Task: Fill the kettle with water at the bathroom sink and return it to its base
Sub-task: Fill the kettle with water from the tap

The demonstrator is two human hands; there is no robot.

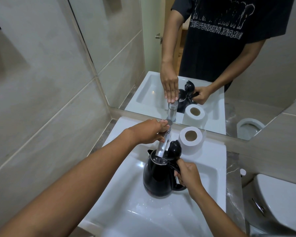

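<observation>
Gripping the black handle, the right hand [188, 175] has its fingers [182, 165] curled fully closed around it and holds the black kettle [158, 175] upright inside the white sink [138, 207], directly under the chrome tap spout [161, 147]. The kettle's lid [174, 149] is flipped up toward the handle side, leaving the round mouth open, and the end of the spout reaches over that mouth. The left hand [149, 132] rests on top of the tap, fingers [162, 124] bent loosely over the tap's round top and upper body, touching the metal without a tight fist; the thumb lies below, beside the spout. Whether water is running cannot be told. A roll of toilet paper [191, 140] stands on end on the sink's back ledge, just beside the raised lid and apart from both hands. Behind the tap a mirror [212, 65] repeats the hands, kettle and roll. At the right edge, the white toilet cistern [278, 200] sits beside the marbled desk [232, 185] surrounding the sink.
</observation>
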